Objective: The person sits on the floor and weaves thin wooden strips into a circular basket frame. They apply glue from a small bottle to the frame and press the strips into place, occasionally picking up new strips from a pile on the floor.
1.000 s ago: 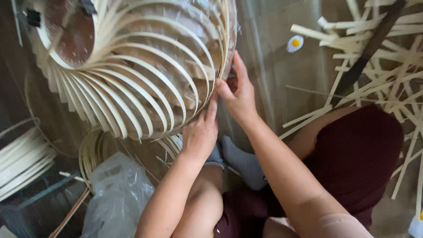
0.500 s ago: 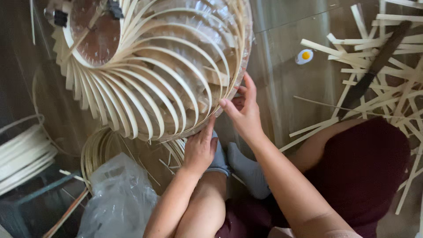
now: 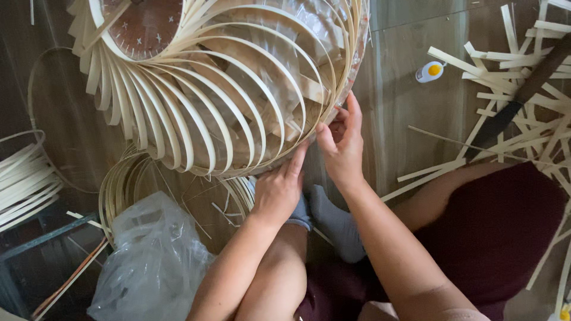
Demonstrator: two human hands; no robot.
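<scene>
Bracing the bamboo-strip lampshade above the knees: left hand props its lower rim, fingers spread flat; right hand pinches a rim strip, steadying it.

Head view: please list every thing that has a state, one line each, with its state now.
Bamboo shade: lying on its side, strips curved, clear film inside.
Left hand: under the shade rim, fingers touching it.
Right hand: pinching the rim.
Plastic bag: crumpled on the floor.
Strip coils: coiled.
Loose strips: scattered on the floor.
</scene>
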